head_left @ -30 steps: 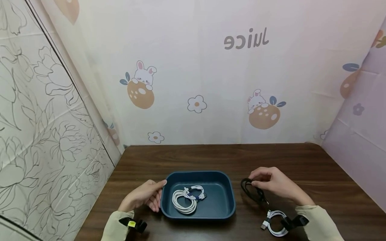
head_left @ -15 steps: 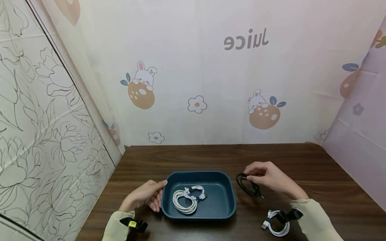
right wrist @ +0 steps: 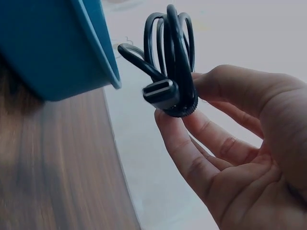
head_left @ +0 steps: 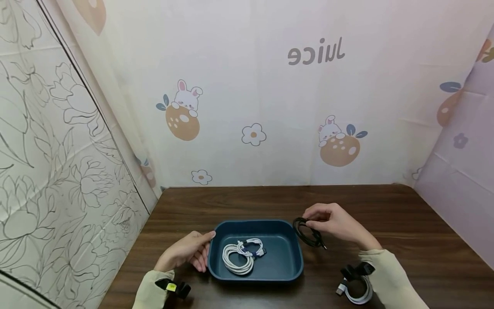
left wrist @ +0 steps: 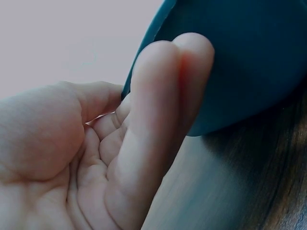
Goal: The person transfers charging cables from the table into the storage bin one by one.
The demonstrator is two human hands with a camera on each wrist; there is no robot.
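Observation:
In the head view my left hand (head_left: 189,251) holds the left side of a dark blue tray (head_left: 254,280), thumb at the rim and fingers against the outer wall. A coiled white cable (head_left: 241,271) and a smaller white bundle with a dark tie (head_left: 263,252) lie in the tray's left half. Just off the tray's right rim, my right hand (head_left: 333,225) pinches a coiled black cable (head_left: 317,240) between thumb and fingers. The right wrist view shows its metal-ended plug (right wrist: 161,93) hanging beside the coil, with the tray wall (right wrist: 57,52) to the left.
Another coiled white cable (head_left: 359,301) lies on the brown wooden table (head_left: 231,201) near the front right, partly covered by the right wrist's black camera (head_left: 356,272). A printed curtain (head_left: 251,86) stands behind the table, with more patterned sheets at both sides.
My right hand has lifted the black cable and carried it leftward and away from me, up to the tray's right rim. The left hand and tray have stayed nearly in place.

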